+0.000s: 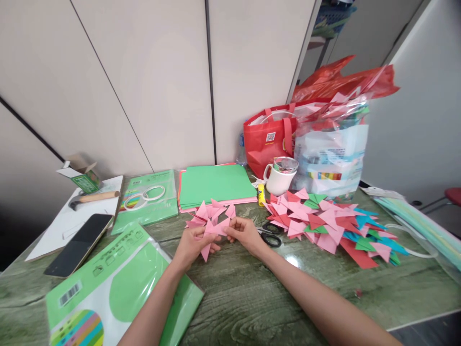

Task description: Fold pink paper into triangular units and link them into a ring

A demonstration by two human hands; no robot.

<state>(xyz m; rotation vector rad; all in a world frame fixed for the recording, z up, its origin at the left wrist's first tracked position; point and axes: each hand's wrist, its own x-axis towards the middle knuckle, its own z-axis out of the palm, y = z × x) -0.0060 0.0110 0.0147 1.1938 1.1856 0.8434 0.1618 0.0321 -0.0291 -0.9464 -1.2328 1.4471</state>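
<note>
1. We pinch the pink spiky folded-paper cluster (211,221) just above the green wood-grain table (252,298): left hand (190,247) closed under it, right hand (245,234) gripping its edge.
2. Squeezing unevenly could pop interlocked points loose.
3. Black-handled scissors (270,235) beside our right wrist might snag.

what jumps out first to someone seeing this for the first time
At table centre, the left hand and right hand pinch a spiky cluster of pink folded paper triangles. To the right sprawls a heap of pink, red, green and blue paper triangles. Behind it stand a red tote bag and a white mug.
</note>
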